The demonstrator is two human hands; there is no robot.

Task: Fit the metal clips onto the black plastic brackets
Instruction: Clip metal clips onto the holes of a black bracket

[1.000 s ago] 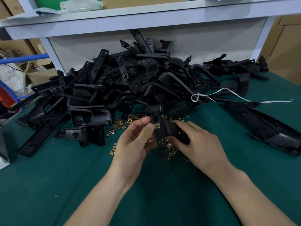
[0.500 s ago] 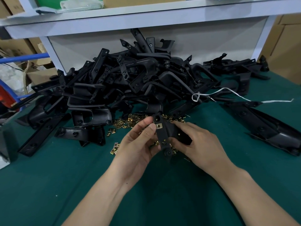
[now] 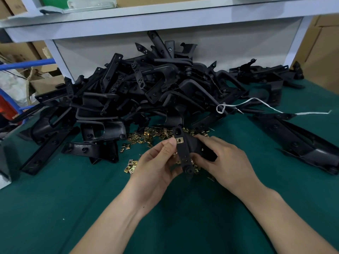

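Bracket (image 3: 183, 153) held upright between both hands, above the green table (image 3: 55, 208). Left hand (image 3: 156, 162) fingers (image 3: 169, 143) pinch its left edge, thumb tip touching a brass clip (image 3: 180, 139) seated near the bracket's top. Right hand (image 3: 225, 158) fingers curl round the bracket's right side. Loose clips (image 3: 146, 136) scattered just beyond and under the fingers. Bracket pile (image 3: 146, 92) farther beyond. White string (image 3: 275, 109) lies beyond the right fingers.

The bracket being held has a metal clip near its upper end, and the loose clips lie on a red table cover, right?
Not quite: the head view shows the table cover is dark green, not red. The bracket, held by the left hand and right hand, has a metal clip near its upper end, and the loose clips lie on that cover.
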